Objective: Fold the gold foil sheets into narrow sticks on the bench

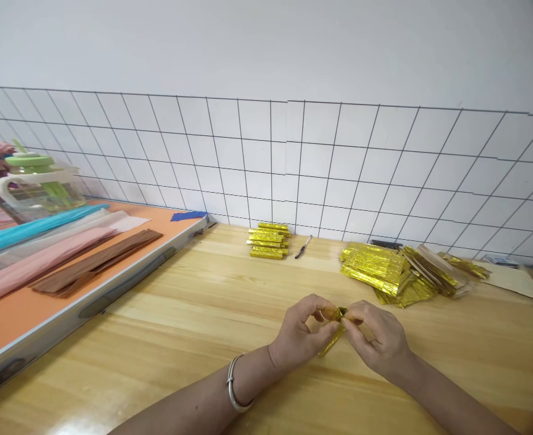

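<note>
Between my two hands is a small piece of gold foil (pixel 332 343), held a little above the wooden table. My left hand (pixel 305 332) pinches its upper end between thumb and fingers. From the other side my right hand (pixel 377 338) closes thumb and finger on the same end, the fingertips of both hands almost meeting. The foil's lower strip slants down behind my left thumb, and my fingers partly hide its top. Beyond my hands lies a pile of flat gold foil pieces (pixel 373 267). Farther left, several rolled gold foil strips (pixel 269 240) are stacked near the wall.
A pen (pixel 303 246) lies beside the rolled strips. At the left, a raised orange board (pixel 125 266) carries brown crepe paper (pixel 96 263), pink paper (pixel 44 266) and blue paper (pixel 40 229). A green-lidded jug (pixel 31 160) stands behind. Some cardboard (pixel 515 280) lies at the right, below the tiled wall.
</note>
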A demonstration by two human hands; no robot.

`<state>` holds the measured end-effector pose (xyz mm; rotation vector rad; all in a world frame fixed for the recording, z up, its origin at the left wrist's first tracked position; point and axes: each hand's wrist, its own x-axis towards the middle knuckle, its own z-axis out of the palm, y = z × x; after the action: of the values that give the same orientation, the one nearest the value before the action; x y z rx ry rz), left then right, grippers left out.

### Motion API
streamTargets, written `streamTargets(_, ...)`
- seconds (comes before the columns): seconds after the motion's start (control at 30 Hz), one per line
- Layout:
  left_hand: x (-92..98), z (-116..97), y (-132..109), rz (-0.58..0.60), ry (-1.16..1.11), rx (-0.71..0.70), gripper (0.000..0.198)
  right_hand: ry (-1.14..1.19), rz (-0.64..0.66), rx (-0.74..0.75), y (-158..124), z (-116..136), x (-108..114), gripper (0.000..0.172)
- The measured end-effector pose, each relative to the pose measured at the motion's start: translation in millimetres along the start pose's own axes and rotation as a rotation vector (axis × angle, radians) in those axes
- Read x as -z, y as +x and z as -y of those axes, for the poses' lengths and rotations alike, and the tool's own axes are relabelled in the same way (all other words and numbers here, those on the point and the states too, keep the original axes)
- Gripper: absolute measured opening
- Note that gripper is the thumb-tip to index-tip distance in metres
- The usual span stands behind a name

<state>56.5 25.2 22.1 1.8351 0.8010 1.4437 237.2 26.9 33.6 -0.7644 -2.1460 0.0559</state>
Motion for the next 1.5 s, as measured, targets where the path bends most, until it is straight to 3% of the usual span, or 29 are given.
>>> streamTargets(0.33, -2.8, 5, -1, 0.009, 0.025, -0.029, 0.009, -0.027, -0.043, -0.072, 0, 5, -3, 0.015)
streamTargets(0.67, -3.4, 13, -3, -0.013, 0.092, -0.065, 0.018, 0.088, 0.03, -0.161, -1, 5, -2, 0.019)
streamTargets(1.03, -5.6, 15, -5, -0.046, 0.202, -0.124, 0.016, 0.491, 0.184, -0.514, -4, -4, -5, 0.036)
streamTargets(1.5, -4.2, 15, -6, 0.001, 0.201, -0.23, 0.018, 0.35, 0.144, -0.442, 0, 0, -6, 0.017)
